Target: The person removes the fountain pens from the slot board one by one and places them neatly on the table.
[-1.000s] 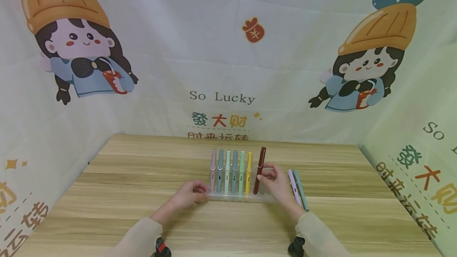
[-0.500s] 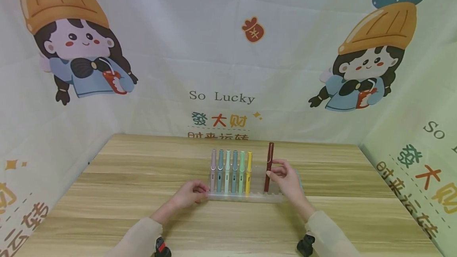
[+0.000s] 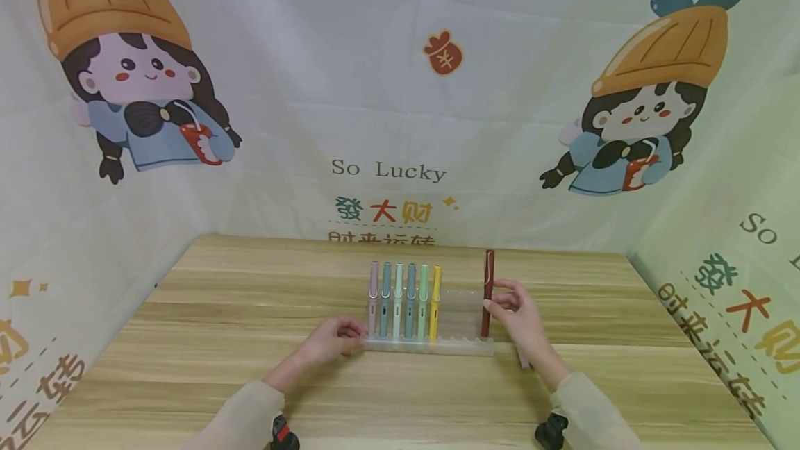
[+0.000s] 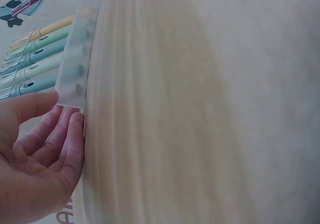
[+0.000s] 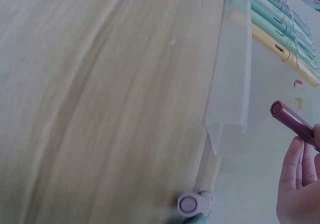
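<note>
A clear pen rack [image 3: 462, 347] stands on the table with several upright pens in its left part, from a mauve pen [image 3: 373, 311] to a yellow pen [image 3: 436, 311]. At the rack's left end my left hand [image 3: 331, 337] pinches its corner, the thumb on the ledge [image 4: 71, 81] and the fingers beneath. My right hand [image 3: 523, 321] holds a dark red pen [image 3: 489, 276] nearly upright between thumb and fingers. Its lower end is over the rack's right end; in the right wrist view the pen's round tip [image 5: 276, 108] shows away from the ledge.
A lilac pen [image 5: 189, 205] lies on the wooden table [image 3: 250, 297] to the right of the rack, mostly behind my right hand in the head view. Part of a blue-green pen [image 5: 199, 219] shows beside it. A printed cloth [image 3: 400, 89] hangs behind the table.
My right hand has carried the dark red pen rightward along the rack, from beside the yellow pen to the right end, and the pen is straighter. The left hand has stayed in place.
</note>
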Motion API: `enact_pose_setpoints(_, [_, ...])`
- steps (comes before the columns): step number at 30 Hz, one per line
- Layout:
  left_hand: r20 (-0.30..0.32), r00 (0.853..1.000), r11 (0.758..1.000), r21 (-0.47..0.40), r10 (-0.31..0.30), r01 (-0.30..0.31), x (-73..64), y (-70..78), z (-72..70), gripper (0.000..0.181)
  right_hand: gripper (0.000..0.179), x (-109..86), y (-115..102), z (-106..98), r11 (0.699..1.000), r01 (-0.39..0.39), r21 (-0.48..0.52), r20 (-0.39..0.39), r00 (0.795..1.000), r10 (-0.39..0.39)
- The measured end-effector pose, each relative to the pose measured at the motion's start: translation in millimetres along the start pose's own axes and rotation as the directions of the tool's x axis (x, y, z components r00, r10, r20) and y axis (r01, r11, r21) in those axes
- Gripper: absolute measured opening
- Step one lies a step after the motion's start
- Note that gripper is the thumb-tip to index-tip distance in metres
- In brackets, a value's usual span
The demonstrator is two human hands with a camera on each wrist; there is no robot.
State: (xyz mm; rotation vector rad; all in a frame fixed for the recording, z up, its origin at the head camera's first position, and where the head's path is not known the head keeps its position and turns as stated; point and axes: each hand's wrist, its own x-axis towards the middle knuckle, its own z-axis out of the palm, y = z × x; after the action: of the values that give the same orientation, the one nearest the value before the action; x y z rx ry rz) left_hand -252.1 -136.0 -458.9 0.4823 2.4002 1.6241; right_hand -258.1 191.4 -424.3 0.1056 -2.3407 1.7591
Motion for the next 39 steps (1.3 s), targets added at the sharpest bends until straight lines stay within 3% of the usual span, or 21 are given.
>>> enact_pose_setpoints(12, [0.005,1.0,1.0,0.002,0.0,0.0,1.0,-1.9,-0.3,0.018,0.039,-0.7,3,-23,0.999,-0.027,-0.03,-0.016,1.0,0.027])
enact_pose_setpoints(24, [0.003,1.0,1.0,0.012,-0.004,0.004,1.0,-1.1,-0.4,0.017,0.034,-1.2,19,-46,0.993,0.094,-0.068,-0.091,0.991,-0.1])
enact_pose_setpoints(29, [-0.001,1.0,1.0,0.01,0.0,0.0,-0.3,0.5,-0.2,0.018,0.034,-1.9,20,-54,0.99,0.06,-0.124,-0.119,0.99,-0.075])
enact_pose_setpoints(34, [-0.004,1.0,1.0,0.005,-0.007,0.007,-9.4,22.1,0.8,0.017,0.034,-2.7,18,-63,0.977,-0.016,-0.213,-0.102,0.995,-0.006])
enact_pose_setpoints(36, [-0.006,1.0,1.0,0.003,-0.012,0.012,-13.0,30.9,1.2,0.016,0.034,-3.6,19,-66,0.973,-0.017,-0.232,-0.095,0.995,-0.006])
enact_pose_setpoints(39, [-0.004,1.0,1.0,-0.004,-0.012,0.012,-13.8,31.9,1.2,0.017,0.032,-4.4,22,-70,0.962,0.003,-0.272,-0.091,0.995,-0.029])
